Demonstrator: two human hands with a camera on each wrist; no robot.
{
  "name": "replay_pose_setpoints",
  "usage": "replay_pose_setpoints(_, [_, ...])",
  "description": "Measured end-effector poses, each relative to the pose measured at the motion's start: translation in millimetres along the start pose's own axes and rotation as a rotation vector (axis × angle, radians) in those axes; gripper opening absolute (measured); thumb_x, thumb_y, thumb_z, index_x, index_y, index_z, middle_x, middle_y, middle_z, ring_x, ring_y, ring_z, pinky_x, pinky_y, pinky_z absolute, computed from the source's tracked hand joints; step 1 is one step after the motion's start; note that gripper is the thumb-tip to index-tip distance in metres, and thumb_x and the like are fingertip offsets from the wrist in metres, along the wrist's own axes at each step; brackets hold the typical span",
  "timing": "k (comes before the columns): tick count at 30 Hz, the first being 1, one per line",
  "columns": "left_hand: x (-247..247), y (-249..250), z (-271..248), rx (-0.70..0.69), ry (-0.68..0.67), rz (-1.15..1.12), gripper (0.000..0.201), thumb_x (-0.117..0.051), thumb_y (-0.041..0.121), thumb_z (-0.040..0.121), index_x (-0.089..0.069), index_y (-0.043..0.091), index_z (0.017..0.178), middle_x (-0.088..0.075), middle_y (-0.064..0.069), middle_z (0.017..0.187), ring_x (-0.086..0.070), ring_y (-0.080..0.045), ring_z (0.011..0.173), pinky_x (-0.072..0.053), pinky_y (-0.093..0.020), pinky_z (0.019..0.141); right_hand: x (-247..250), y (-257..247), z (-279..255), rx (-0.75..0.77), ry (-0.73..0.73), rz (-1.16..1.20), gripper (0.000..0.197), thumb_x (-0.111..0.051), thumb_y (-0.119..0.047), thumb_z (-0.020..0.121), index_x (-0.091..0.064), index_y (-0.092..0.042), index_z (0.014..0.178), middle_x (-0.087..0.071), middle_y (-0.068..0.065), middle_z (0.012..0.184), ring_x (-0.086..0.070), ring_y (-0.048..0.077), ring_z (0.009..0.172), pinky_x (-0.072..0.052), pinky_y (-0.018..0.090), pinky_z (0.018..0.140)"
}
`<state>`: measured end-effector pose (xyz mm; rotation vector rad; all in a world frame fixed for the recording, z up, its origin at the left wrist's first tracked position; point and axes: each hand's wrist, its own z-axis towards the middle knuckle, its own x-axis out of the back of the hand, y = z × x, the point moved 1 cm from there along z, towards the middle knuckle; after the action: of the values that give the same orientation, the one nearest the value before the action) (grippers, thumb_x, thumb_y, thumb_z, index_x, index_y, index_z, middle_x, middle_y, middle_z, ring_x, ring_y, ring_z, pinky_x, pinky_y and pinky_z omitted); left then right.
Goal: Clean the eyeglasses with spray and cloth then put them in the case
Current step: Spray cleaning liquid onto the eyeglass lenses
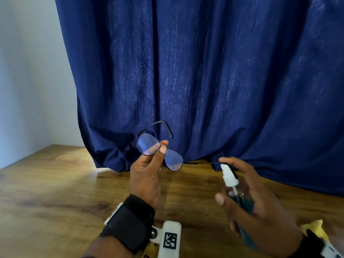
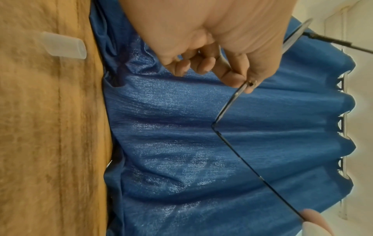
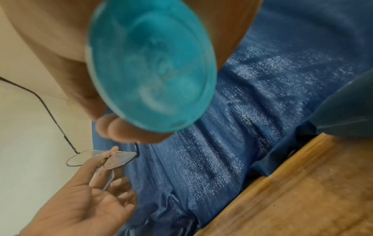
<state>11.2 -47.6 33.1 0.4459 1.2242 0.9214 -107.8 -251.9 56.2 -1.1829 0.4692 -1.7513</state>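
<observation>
The thin dark-framed eyeglasses (image 1: 174, 161) are held up over the wooden table (image 1: 55, 192), temples unfolded. My left hand (image 1: 161, 148) pinches them at the bridge between thumb and fingers; the left wrist view shows the same pinch on the eyeglasses (image 2: 238, 92). My right hand (image 1: 247, 185) grips a clear spray bottle (image 1: 230, 178) with a white nozzle and blue liquid, a finger resting on the pump top. The nozzle sits just right of the lenses. Seen from the right wrist, the bottle's round blue base (image 3: 151, 63) fills the frame, with the eyeglasses (image 3: 119, 161) beyond. No case is plainly visible.
A yellow cloth (image 1: 314, 228) lies at the table's near right corner, behind my right wrist. A clear plastic cap (image 2: 64, 46) lies on the wood near the curtain. The dark blue curtain (image 1: 204, 71) hangs down onto the back of the table.
</observation>
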Motion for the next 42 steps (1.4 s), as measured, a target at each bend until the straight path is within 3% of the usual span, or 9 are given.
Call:
replay_pose_setpoints(2, [1.6,-2.7,0.4,0.005,-0.016,-0.008,0.041,-0.07,0.025,0.077,-0.074,0.004,0.112,-0.073,0.008,0.078,-0.062,0.0,0.068,-0.05,-0.019,0.073,-1.4,-3.0,0.8,-0.004,0.015,0.003,0.065,-0.068,-0.029,0.088,-0.034,-0.058,0.135,-0.064,0.004,0.071,-0.063,0.024,0.045,-0.057,0.038,0.047])
replay_pose_setpoints(6, [3.2,-3.6,1.1,-0.019,-0.066,0.0,0.036,-0.07,0.022,0.077,-0.072,0.003,0.106,-0.073,-0.004,0.088,-0.065,-0.008,0.075,-0.051,-0.014,0.062,4.4,-1.1,4.1,-0.121,0.131,0.045,0.064,-0.065,-0.035,0.089,-0.026,-0.059,0.134,-0.067,0.014,0.063,-0.064,0.026,0.045,-0.057,0.036,0.047])
replay_pose_setpoints(9, [1.7,-4.0,-0.3,-0.055,-0.13,0.049,0.023,-0.071,0.021,0.075,-0.073,0.013,0.096,-0.072,0.005,0.078,-0.062,-0.002,0.065,-0.048,-0.012,0.057,6.8,-2.9,4.3,-0.189,0.031,0.076,0.06,-0.066,-0.034,0.091,-0.029,-0.063,0.128,-0.067,0.005,0.063,-0.064,0.024,0.046,-0.059,0.042,0.047])
replay_pose_setpoints(13, [-0.3,-4.9,-3.2,-0.106,-0.214,0.128,0.03,-0.077,0.028,0.071,-0.076,0.015,0.098,-0.07,0.009,0.08,-0.059,0.0,0.067,-0.049,-0.014,0.063,-3.6,-13.8,-0.6,-0.093,-0.047,0.098,0.06,-0.067,-0.03,0.092,-0.036,-0.063,0.131,-0.064,0.002,0.068,-0.064,0.027,0.046,-0.059,0.046,0.046])
replay_pose_setpoints(19, [-5.7,-12.4,-12.7,-0.145,-0.272,0.227,0.017,-0.081,0.03,0.075,-0.077,0.02,0.09,-0.067,0.011,0.08,-0.06,-0.004,0.069,-0.049,-0.022,0.074,1.4,-9.4,-3.5,0.088,0.268,-0.027,0.054,-0.064,-0.03,0.091,-0.038,-0.051,0.133,-0.062,0.011,0.065,-0.062,0.021,0.044,-0.055,0.042,0.047])
replay_pose_setpoints(24, [-7.8,-15.0,-15.7,-0.203,-0.244,0.272,0.015,-0.076,0.025,0.076,-0.08,0.032,0.089,-0.073,0.01,0.082,-0.065,-0.004,0.072,-0.052,-0.018,0.072,4.9,-3.9,-1.9,0.062,0.26,-0.113,0.053,-0.063,-0.038,0.09,-0.036,-0.057,0.132,-0.062,0.009,0.07,-0.06,0.024,0.051,-0.054,0.044,0.049])
replay_pose_setpoints(30, [-7.4,-16.0,-14.9,-0.222,-0.264,0.299,0.016,-0.084,0.036,0.078,-0.079,0.033,0.093,-0.072,0.011,0.083,-0.063,-0.004,0.074,-0.052,-0.018,0.074,4.1,3.9,1.4,0.093,0.243,-0.207,0.05,-0.065,-0.031,0.091,-0.037,-0.056,0.124,-0.063,-0.002,0.075,-0.06,0.015,0.057,-0.044,0.015,0.048])
replay_pose_setpoints(34, [-7.4,-14.9,-16.1,-0.218,-0.268,0.285,0.037,-0.084,0.054,0.069,-0.078,0.03,0.096,-0.071,0.011,0.083,-0.063,-0.006,0.076,-0.053,-0.022,0.075,3.0,6.7,1.4,0.126,0.285,-0.229,0.058,-0.067,-0.026,0.092,-0.035,-0.055,0.131,-0.06,-0.008,0.074,-0.058,0.012,0.058,-0.04,0.01,0.05])
replay_pose_setpoints(42, [-13.1,-12.4,-22.5,-0.217,-0.291,0.37,0.019,-0.075,0.018,0.08,-0.08,0.035,0.087,-0.077,0.009,0.09,-0.07,-0.006,0.086,-0.055,-0.023,0.079,2.8,1.0,-4.5,0.177,0.417,-0.096,0.056,-0.066,-0.029,0.089,-0.04,-0.047,0.134,-0.06,0.004,0.072,-0.061,0.023,0.051,-0.052,0.043,0.046])
